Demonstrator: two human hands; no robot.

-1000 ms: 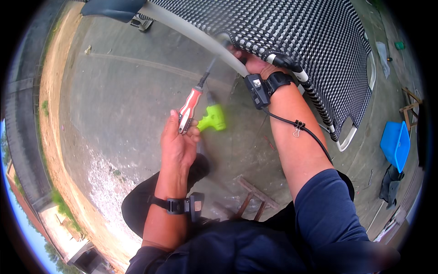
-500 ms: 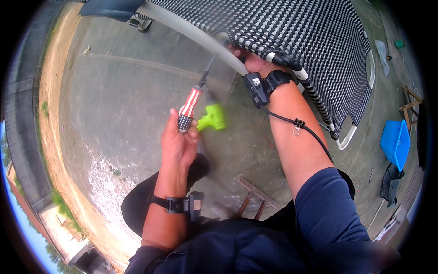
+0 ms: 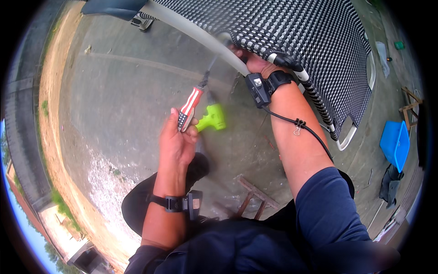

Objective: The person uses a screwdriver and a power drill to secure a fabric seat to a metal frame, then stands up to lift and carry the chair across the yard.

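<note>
My left hand is closed around the lower end of a hand tool with a red-and-white striped handle and dark starred end. Its narrow metal shaft runs up behind the white tube of a frame; the tip is hidden there, so its exact kind is unclear. My right hand reaches behind that tube, beside the edge of the black-and-white woven seat fabric. Its fingers look curled near the tool's far end, partly covered by the tube. A lime-green drill lies on the ground beyond my left hand.
A small wooden stool stands by my legs. On the right are a blue plastic bin, a dark cloth-like item and a wooden frame. A cable runs along my right arm. Concrete ground spreads to the left.
The striped handle has turned about its length in my left fingers and tilted slightly. My right hand stays nearly in place behind the tube.
</note>
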